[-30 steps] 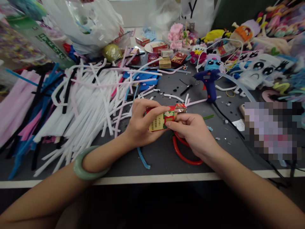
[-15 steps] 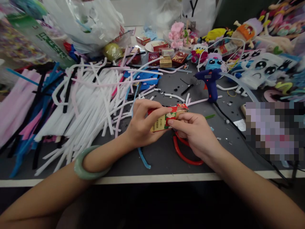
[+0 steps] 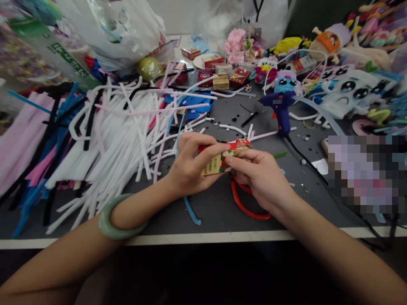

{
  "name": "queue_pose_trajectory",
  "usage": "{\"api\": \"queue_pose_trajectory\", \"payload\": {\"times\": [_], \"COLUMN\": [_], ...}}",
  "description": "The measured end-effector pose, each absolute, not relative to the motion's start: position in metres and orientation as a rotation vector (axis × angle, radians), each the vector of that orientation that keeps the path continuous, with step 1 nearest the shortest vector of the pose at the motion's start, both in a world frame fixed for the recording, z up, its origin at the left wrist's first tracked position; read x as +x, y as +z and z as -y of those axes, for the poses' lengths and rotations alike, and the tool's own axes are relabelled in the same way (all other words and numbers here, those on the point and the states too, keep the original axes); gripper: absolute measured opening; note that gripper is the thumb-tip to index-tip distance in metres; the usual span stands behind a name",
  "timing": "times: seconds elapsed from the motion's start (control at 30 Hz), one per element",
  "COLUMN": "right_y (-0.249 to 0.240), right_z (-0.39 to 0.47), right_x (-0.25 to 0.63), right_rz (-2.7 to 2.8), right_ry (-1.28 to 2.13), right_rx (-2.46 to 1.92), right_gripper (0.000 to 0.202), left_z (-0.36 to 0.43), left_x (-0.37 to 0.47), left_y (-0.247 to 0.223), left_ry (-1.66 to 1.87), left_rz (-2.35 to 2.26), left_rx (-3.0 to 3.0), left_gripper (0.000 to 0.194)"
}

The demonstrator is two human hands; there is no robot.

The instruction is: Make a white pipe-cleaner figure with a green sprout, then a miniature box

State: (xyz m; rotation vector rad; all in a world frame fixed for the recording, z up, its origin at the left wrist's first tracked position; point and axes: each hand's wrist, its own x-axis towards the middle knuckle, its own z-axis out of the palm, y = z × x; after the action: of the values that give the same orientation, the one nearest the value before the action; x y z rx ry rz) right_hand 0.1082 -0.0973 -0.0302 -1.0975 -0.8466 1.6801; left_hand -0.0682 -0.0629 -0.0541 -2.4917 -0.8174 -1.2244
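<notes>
A small red, green and cream cardboard box (image 3: 213, 164) with printed characters is held between both hands above the table. My left hand (image 3: 190, 163) is closed around its left end, index finger along the top edge; a green bangle circles that wrist. My right hand (image 3: 259, 173) pinches the box's right end between thumb and fingers. Beneath the right hand lie red-handled scissors (image 3: 237, 197), their blades hidden. A blue pipe cleaner (image 3: 192, 211) comes out below the left hand and reaches towards the table's front edge.
White pipe cleaners (image 3: 117, 148) heap up on the left beside pink (image 3: 23, 140) ones. A purple glue gun (image 3: 281, 112) with a black cord stands at the right. Several small boxes (image 3: 221, 82), a plastic bag (image 3: 117, 29) and plush toys (image 3: 349, 91) line the back. A pixelated patch covers the far right.
Both hands keep their hold on the box. My right thumb has shifted very slightly to the right on the box's face; everything else looks the same.
</notes>
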Motion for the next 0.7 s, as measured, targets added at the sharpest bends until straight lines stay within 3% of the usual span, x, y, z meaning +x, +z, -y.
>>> {"api": "queue_pose_trajectory", "payload": {"times": [0.7], "right_y": [-0.0279], "right_z": [0.0974], "right_x": [0.1099], "right_rz": [0.831], "right_ry": [1.555], "right_rx": [-1.146], "right_gripper": [0.024], "left_z": [0.0601], "left_x": [-0.0712], "left_y": [-0.0525], "left_ry": [-1.292], "left_rz": [1.093], "left_rx": [-2.533], "left_gripper": [0.054]}}
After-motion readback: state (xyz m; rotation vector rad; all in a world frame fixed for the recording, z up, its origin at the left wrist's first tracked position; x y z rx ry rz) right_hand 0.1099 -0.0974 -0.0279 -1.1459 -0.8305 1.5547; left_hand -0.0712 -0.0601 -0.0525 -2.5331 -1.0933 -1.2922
